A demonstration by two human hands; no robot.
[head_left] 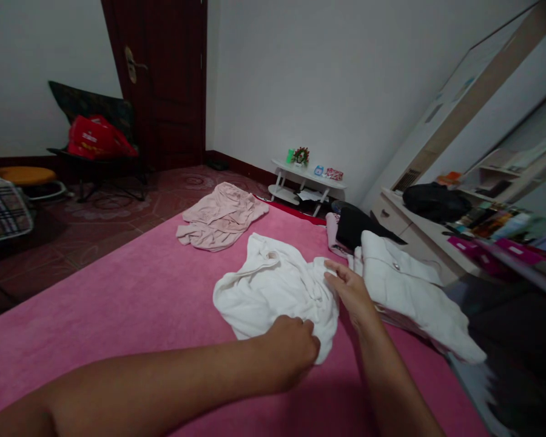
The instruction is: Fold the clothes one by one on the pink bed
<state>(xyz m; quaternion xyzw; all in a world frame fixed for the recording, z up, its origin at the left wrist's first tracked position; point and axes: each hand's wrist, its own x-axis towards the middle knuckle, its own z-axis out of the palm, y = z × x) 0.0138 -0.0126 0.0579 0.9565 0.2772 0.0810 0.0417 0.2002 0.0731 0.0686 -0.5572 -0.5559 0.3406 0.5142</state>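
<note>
1 white garment [273,288] lies rumpled on the pink bed [118,309], watched by me from a distance. I have the left hand [293,352] curled at its near edge, fingers together and apparently clamped on the cloth, likely to anchor that side. My right hand [352,291] reaches its right edge, fingers nearly straight, tips touching the fabric; I cannot tell whether they pinch it. Those 2 contacts probably stop loose cloth sliding. Folded white clothes [395,273] sit just beside the right hand, and a pink garment [225,212] lies farther off, perhaps to leave me working room.
</note>
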